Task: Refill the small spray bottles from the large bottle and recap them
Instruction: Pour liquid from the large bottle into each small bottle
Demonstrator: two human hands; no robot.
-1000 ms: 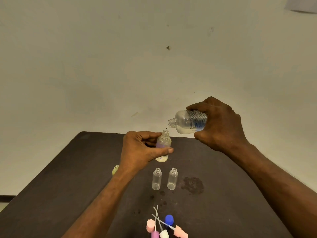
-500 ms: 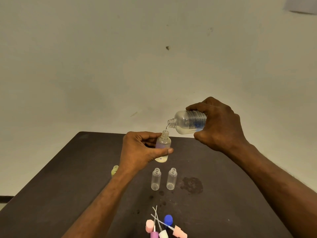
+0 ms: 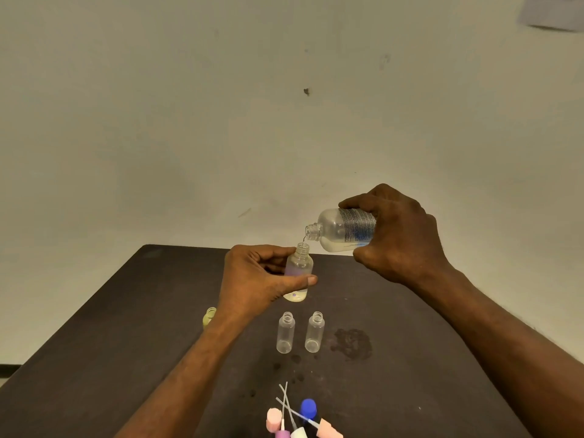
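Spray caps (image 3: pixel 300 420) in pink, blue, purple and white, dip tubes still attached, lie in a loose heap at the near edge of the dark bench (image 3: pixel 126 358), waiting to go back on. Just beyond them stand two empty small bottles (image 3: pixel 300 331), uncapped and upright side by side, with a wet stain (image 3: pixel 350 343) to their right and a yellowish bottle (image 3: pixel 209 316) half hidden behind the left forearm. Above and past that empty pair, the left hand (image 3: pixel 256 279) grips a third small bottle (image 3: pixel 298 273), thumb across its front and fingers curled behind, holding it upright and clear of the bench. Farther back and to its right, the right hand (image 3: pixel 398 235) is clamped round the large bottle (image 3: pixel 341 229), tipped almost flat so its open neck hangs just above the small bottle's mouth; a thin thread of liquid runs between them. Over the last second little has altered: both hands keep their grips and the pour carries on, the bottles sitting in nearly the same spot. Judging by that, the fill of this bottle is still under way, and two more refills and all the recapping appear to remain. Behind everything rises a plain pale wall (image 3: pixel 284 105).
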